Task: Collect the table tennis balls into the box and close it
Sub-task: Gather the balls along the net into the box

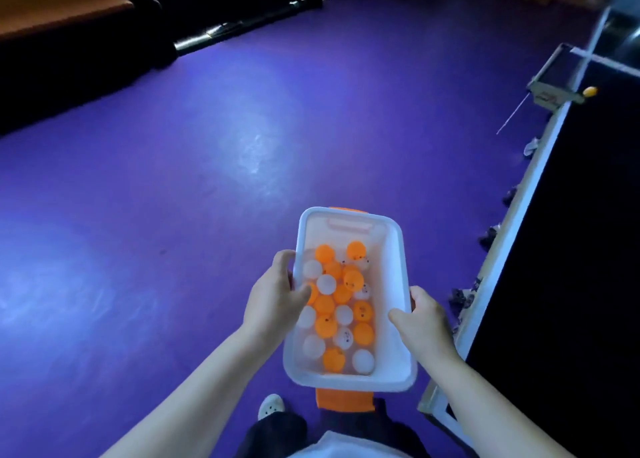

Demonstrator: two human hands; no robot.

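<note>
A translucent white plastic box (394, 249) with orange latch flaps at both ends hangs in front of me above the floor, lid off. Several orange and white table tennis balls (337, 305) lie in it. My left hand (277, 295) grips the box's left rim, thumb inside. My right hand (420, 315) grips the right rim. One loose orange ball (589, 91) rests on the table tennis table near the net post at the far right. No lid is in view.
A dark table tennis table (568, 249) with a pale edge runs along the right side, its net post (550, 90) at the far end. Purple floor (173, 198) spreads left and ahead. Dark low barriers (242, 24) line the far edge. My shoe (270, 405) is below the box.
</note>
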